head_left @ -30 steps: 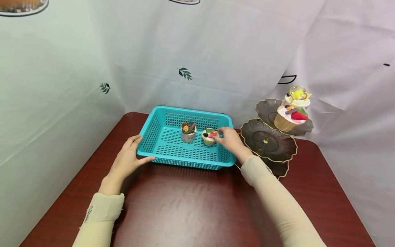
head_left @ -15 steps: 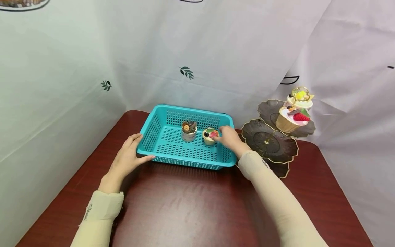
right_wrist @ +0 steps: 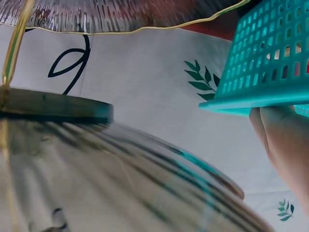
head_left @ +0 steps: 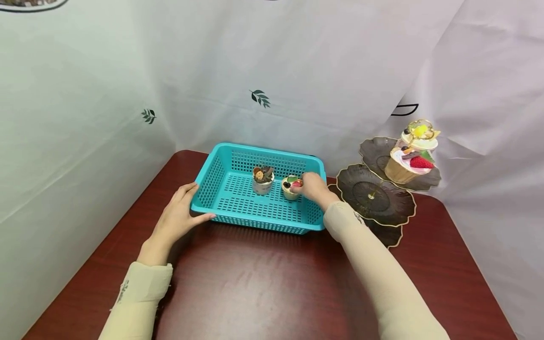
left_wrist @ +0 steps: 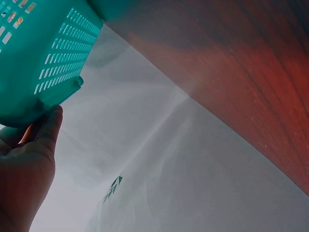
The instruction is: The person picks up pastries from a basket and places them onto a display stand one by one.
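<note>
Inside a turquoise plastic basket [head_left: 255, 224] stand two small cupcakes. My right hand [head_left: 315, 187] reaches over the basket's right side and holds the fruit-topped cupcake [head_left: 290, 192], thumb in front; its other fingers are partly hidden. Just left of it, untouched, is a chocolate-topped cupcake [head_left: 263, 183] in a pale cup. At the basket's front left corner my left hand [head_left: 175, 219] grips the rim, with the thumb along the front and the fingers on the left side. In the left wrist view, the left fingers [left_wrist: 50, 126] touch the rim.
A tiered stand with dark, gold-edged plates [head_left: 374, 191] is right of the basket, close to my right forearm. Its top plate bears a strawberry-topped cupcake [head_left: 401, 170] and another cupcake [head_left: 418, 137] behind it. A pale cloth [head_left: 204, 71] hangs behind the reddish-brown table [head_left: 255, 283].
My right thumb and fingers have closed in on the fruit-topped cupcake. My left hand keeps its place on the basket corner. The head view has shifted slightly.
</note>
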A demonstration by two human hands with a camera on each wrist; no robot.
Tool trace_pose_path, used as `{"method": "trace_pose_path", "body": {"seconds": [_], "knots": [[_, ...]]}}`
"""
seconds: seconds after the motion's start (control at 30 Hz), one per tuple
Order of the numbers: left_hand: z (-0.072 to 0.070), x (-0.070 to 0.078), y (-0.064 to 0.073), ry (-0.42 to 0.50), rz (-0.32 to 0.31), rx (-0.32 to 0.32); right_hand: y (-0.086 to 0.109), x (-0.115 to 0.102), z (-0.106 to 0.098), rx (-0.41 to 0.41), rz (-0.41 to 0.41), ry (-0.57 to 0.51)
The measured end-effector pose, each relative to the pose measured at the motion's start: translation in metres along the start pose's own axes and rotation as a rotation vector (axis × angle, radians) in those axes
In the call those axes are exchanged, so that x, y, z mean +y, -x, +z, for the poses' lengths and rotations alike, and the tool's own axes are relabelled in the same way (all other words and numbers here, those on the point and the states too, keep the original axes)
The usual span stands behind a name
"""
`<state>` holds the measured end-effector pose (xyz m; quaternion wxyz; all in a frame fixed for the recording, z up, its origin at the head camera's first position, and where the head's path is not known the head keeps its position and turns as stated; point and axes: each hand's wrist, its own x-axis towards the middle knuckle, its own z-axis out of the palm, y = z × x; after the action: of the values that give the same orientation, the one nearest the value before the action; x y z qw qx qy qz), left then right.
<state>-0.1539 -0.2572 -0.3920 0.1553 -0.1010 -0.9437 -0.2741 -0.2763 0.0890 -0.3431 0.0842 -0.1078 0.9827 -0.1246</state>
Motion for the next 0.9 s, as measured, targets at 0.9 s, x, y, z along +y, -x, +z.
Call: {"method": "trace_pose_path", "body": {"seconds": [0.9], "knots": [[0.002, 0.002, 0.001, -0.008, 0.010, 0.021, -0.015, -0.004, 0.013, -0.071, 0.062, 0.076]]}}
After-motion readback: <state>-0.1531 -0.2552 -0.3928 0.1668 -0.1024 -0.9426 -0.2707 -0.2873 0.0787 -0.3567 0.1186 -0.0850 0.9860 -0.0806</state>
